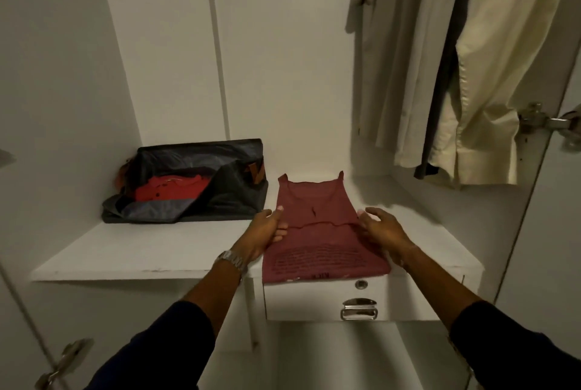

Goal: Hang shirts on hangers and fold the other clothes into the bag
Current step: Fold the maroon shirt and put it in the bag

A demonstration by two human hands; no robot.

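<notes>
— Any writing you can read from there?

— I see rows of dark print on the maroon top (320,245), low in the middle of the frame, but I can't make out a word. A small dark emblem sits on its chest, not legible either.

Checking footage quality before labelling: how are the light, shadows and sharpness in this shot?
Head view: dim, warm light; the hanging shirts cast soft shadows on the back wall; wide-angle lens bends the wardrobe's edges; the maroon top and both hands, left and right, look slightly soft.
</notes>
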